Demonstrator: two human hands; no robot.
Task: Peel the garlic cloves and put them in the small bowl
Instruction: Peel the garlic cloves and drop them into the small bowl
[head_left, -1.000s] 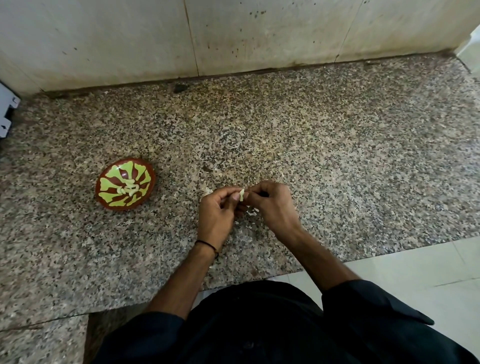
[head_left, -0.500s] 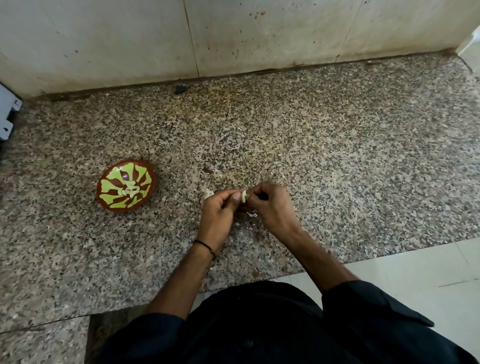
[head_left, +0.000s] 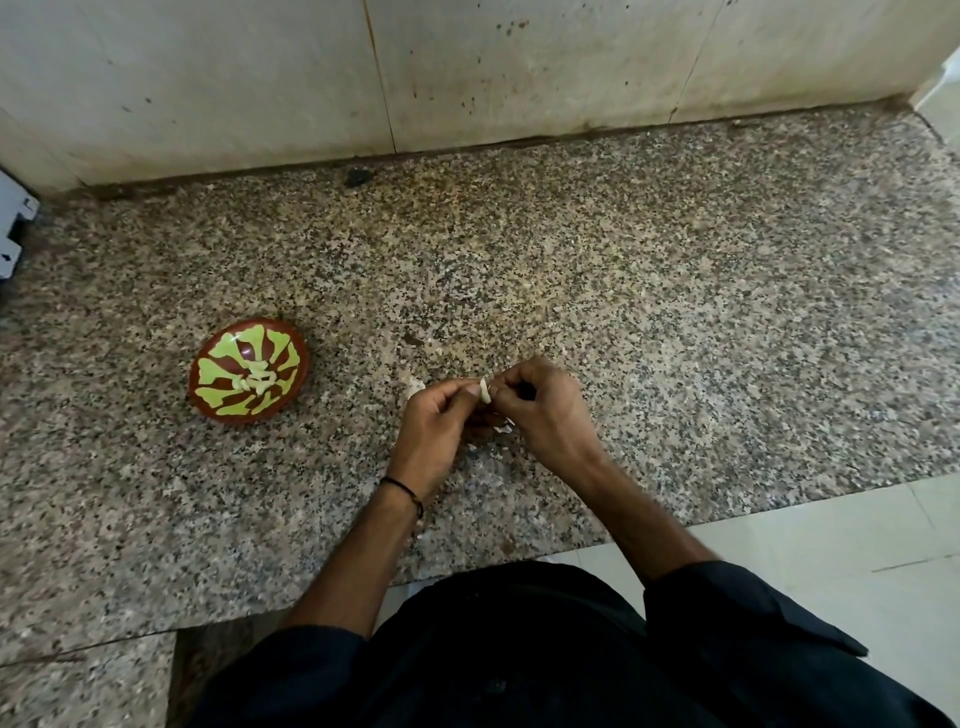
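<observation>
Garlic clove (head_left: 484, 391): pinched between curled fingertips of left hand (head_left: 434, 426) and right hand (head_left: 545, 410), above granite desk (head_left: 649, 312). Small bowl (head_left: 210, 358): well left of hands, holding peeled cloves (head_left: 257, 380).

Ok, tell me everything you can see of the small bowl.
The small bowl is round and shallow, glossy reddish brown with yellow-green splashes fanning out inside. It sits upright on the granite counter, left of the left hand and right hand, which pinch a garlic clove, and holds a heap of pale peeled cloves at its middle. Nothing else touches it.
</observation>
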